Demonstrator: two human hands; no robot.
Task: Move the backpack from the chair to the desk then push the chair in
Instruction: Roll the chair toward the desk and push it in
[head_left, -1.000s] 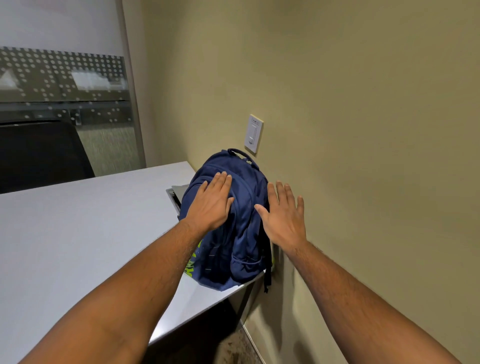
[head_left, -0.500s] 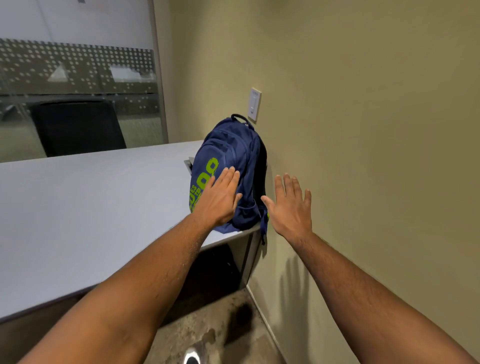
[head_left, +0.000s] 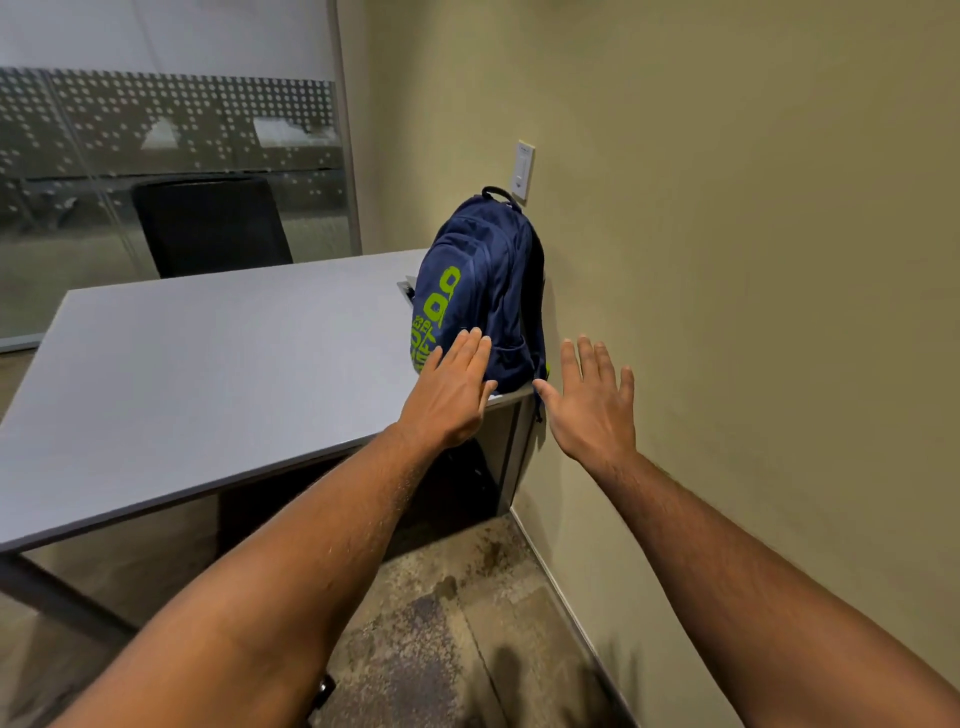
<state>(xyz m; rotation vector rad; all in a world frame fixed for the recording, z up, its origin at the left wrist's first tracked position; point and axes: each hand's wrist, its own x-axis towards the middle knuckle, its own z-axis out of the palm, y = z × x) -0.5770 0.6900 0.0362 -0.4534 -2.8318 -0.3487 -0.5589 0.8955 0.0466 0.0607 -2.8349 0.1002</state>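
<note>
A navy backpack with green lettering stands upright on the right end of the grey desk, leaning against the beige wall. My left hand is flat and open in front of the bag's lower part, fingertips at or just off the fabric. Open too is my right hand, fingers spread, to the right of the bag near the desk's corner, holding nothing. A small bit of a chair base shows at the bottom edge; the rest of that chair is out of view.
A black office chair stands behind the far side of the desk, before a frosted glass partition. A wall switch sits above the backpack. A flat grey item peeks out behind the bag. Mottled floor lies below.
Both hands have come off the backpack and drawn back toward me. The view has pulled away from the desk, showing more of the floor and the far chair.
</note>
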